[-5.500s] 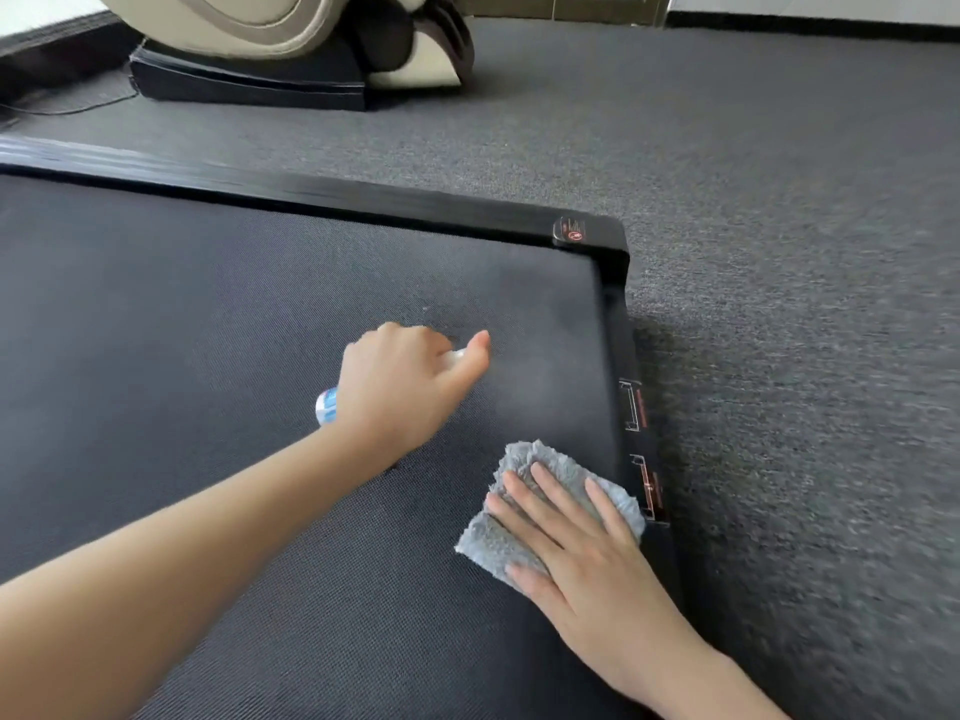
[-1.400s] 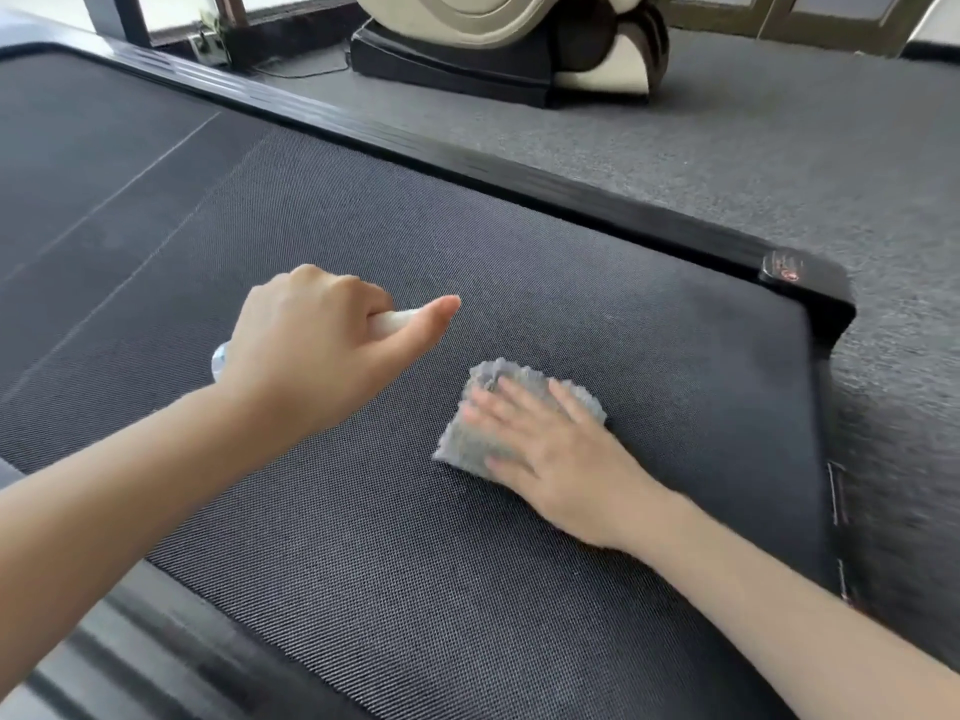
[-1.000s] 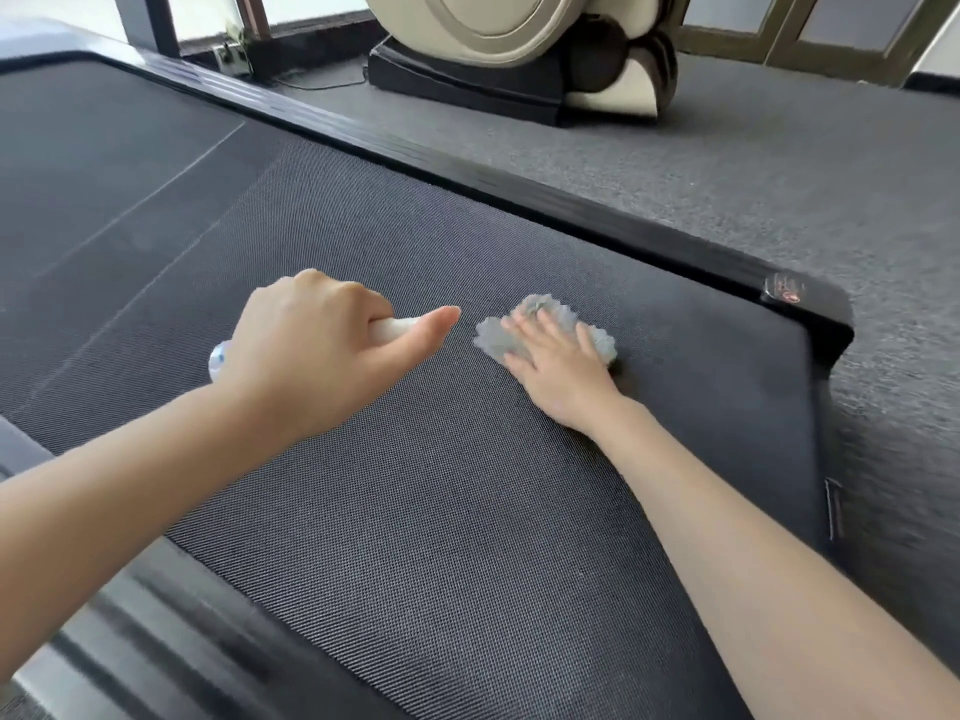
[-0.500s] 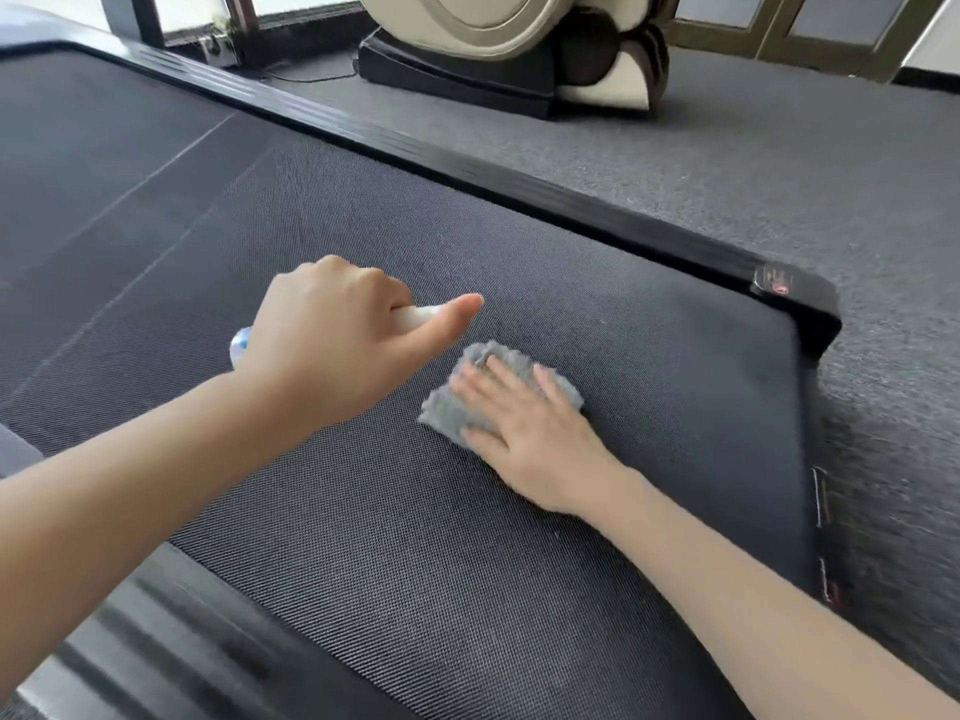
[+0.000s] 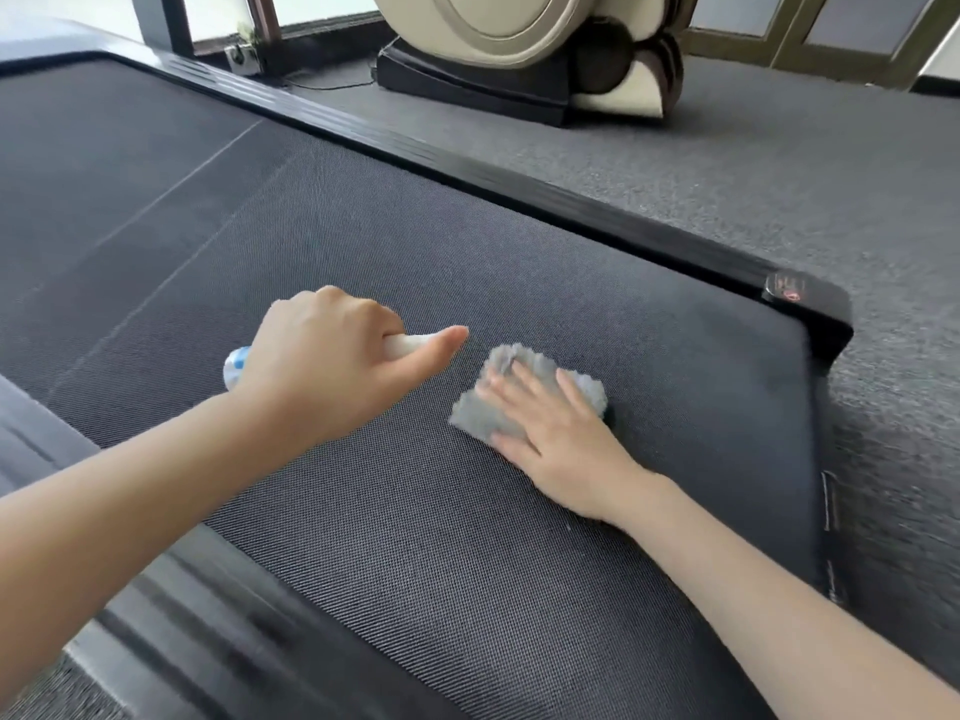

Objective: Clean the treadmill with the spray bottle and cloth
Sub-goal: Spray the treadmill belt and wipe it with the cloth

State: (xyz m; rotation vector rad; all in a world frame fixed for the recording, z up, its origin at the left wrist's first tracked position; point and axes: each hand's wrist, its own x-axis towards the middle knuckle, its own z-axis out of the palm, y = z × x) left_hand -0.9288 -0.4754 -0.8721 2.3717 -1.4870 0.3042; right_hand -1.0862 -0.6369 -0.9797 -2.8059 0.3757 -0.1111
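The treadmill's dark woven belt [image 5: 363, 241] fills most of the head view, framed by a black side rail [image 5: 519, 184]. My left hand [image 5: 332, 366] grips a small spray bottle [image 5: 236, 363] above the belt; its white top shows by my thumb and its blue-and-white base sticks out behind my palm. To its right, my right hand [image 5: 550, 433] presses flat with straight fingers on a grey fluffy cloth [image 5: 488, 413] lying on the belt.
Grey carpet [image 5: 779, 174] lies beyond the rail. A beige and black massage chair base [image 5: 519, 70] stands at the back, with a cable and windows behind. The treadmill's rear corner cap [image 5: 800, 298] is at right, and its near rail [image 5: 182, 615] at lower left.
Over the last second my right hand slid the cloth toward me and then a little to the right on the belt. My left hand kept holding the bottle in about the same place.
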